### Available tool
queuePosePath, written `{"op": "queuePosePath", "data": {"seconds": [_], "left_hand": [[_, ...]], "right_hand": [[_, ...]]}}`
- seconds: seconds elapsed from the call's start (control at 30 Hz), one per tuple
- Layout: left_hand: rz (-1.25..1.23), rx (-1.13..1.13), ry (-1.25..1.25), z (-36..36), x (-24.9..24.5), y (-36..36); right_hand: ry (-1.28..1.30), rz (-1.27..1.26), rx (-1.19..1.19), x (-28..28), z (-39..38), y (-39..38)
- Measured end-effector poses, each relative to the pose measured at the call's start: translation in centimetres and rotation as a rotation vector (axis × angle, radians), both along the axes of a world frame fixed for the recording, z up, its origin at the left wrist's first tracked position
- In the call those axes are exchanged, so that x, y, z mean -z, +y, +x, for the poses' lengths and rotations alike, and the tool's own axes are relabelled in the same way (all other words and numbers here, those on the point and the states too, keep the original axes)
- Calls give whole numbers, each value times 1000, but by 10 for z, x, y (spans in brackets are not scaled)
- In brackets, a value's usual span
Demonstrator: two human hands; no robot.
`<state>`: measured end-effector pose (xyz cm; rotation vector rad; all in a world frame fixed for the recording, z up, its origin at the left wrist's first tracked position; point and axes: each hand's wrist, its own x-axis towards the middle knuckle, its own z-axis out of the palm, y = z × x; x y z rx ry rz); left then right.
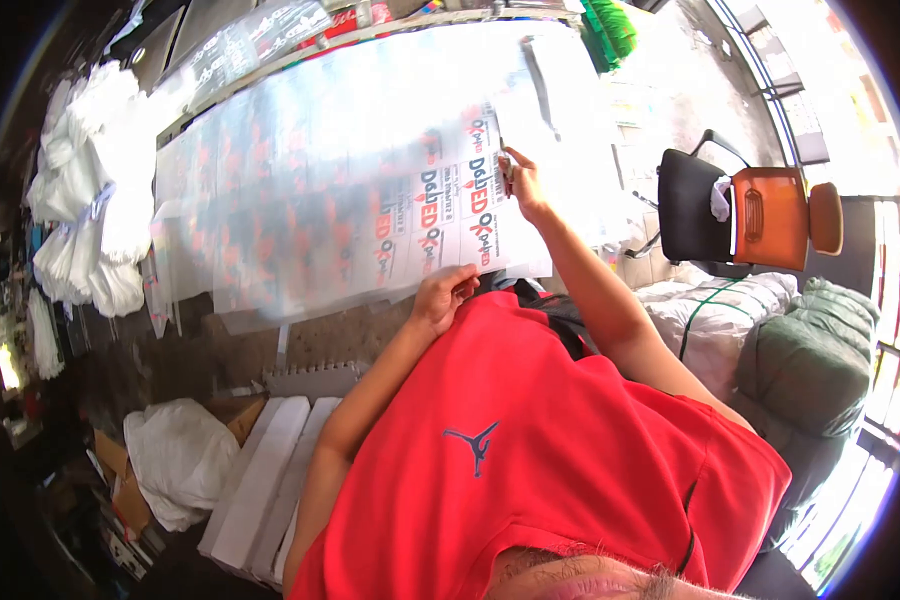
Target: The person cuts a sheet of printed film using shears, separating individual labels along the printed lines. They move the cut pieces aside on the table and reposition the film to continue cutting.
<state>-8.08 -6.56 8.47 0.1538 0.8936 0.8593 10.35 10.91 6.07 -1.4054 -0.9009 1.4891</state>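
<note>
The left hand rests, fingers curled, at the near edge of the printed plastic sheet; whether it grips, I cannot tell. Farther, the right hand grasps a small object, unclear to name, beside the sheet's right border. The sheet lies spread flat, probably so its edge stays straight.

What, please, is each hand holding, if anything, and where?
Neither hold can be told: right hand at the right edge of the printed sheet, left hand at its near edge.
</note>
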Motion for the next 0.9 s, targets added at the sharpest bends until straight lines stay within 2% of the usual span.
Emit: {"op": "queuePosePath", "data": {"seconds": [0.07,0.1,0.2,0.23,0.27,0.33,0.53,0.73,0.87,0.9], "left_hand": [[-23,27,32,0,7,-4],[-15,-44,-10,1,15,-6],[-65,-56,-101,2,18,-3],[-36,-37,-62,-1,19,-4],[-54,-37,-65,0,21,-6],[-59,-24,-71,-2,26,-7],[-48,29,-131,-7,46,-2],[-61,65,-144,-9,43,-3],[-71,45,-176,-13,61,-2],[-34,22,-168,-11,51,-3]], "right_hand": [[-156,-58,-35,17,2,12],[-418,-97,-82,76,14,34],[-413,282,-60,111,10,36],[-228,88,-70,27,11,14],[-161,-64,-1,-3,9,8],[-89,-47,9,-5,7,5],[-168,-34,15,-13,5,2],[-165,-27,0,-14,7,1],[-184,-26,-16,-19,12,4],[-178,-38,4,-15,12,6]]}}
